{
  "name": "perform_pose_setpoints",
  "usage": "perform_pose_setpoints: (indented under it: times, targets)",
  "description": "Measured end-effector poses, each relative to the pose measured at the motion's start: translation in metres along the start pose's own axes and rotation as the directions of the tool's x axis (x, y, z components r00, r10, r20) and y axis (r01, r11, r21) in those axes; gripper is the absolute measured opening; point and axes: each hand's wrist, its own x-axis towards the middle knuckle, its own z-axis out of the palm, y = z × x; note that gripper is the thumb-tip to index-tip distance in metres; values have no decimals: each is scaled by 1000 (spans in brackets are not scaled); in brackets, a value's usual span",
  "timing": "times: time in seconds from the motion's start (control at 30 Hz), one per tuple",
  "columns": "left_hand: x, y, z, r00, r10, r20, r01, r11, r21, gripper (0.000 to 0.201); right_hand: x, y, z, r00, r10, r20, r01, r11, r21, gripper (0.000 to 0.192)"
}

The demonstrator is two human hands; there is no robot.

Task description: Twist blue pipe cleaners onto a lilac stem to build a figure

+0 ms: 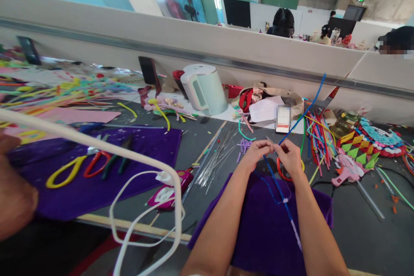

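Note:
My left hand (pixel 255 154) and my right hand (pixel 290 157) meet over the purple cloth (pixel 265 224), both with fingers pinched on a long blue pipe cleaner (pixel 304 114). One end of it rises up to the right past my right hand. Below my fingers the blue length runs down over the cloth, with a small pale lump on it and a light purple lower end (pixel 296 233). A thin blue strand loops beside it. Partly hidden by my right hand are red and yellow handles (pixel 280 171), lying on the table behind it.
Thin metal wires (pixel 215 159) and purple snippets (pixel 242 146) lie to the left. Right are a bundle of coloured pipe cleaners (pixel 320 138) and a pink glue gun (pixel 347 170). A white cable frame (pixel 129 153) crosses the left foreground. Another person's arm (pixel 16 189) is far left.

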Motion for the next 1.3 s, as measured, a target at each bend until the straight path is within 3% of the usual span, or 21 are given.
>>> perform_pose_setpoints:
  times: [0.27,0.4,0.57,1.07,1.3]
  targets:
    - [-2,5,2,998,29,55,-29,1000,0,11,2,-1,-4,1000,-10,23,7,993,122,31]
    - [-2,4,1,999,3,51,-3,1000,4,14,3,4,-8,994,54,100,-76,969,234,21]
    - [-2,3,-1,998,-39,43,37,999,30,16,4,8,-11,987,122,101,-149,933,328,20]
    - [-3,7,0,993,-106,57,100,989,110,16,5,10,-7,991,113,67,-127,960,251,24]
    - [-3,5,5,997,-53,48,51,997,50,11,4,10,-9,987,130,90,-149,956,253,24]
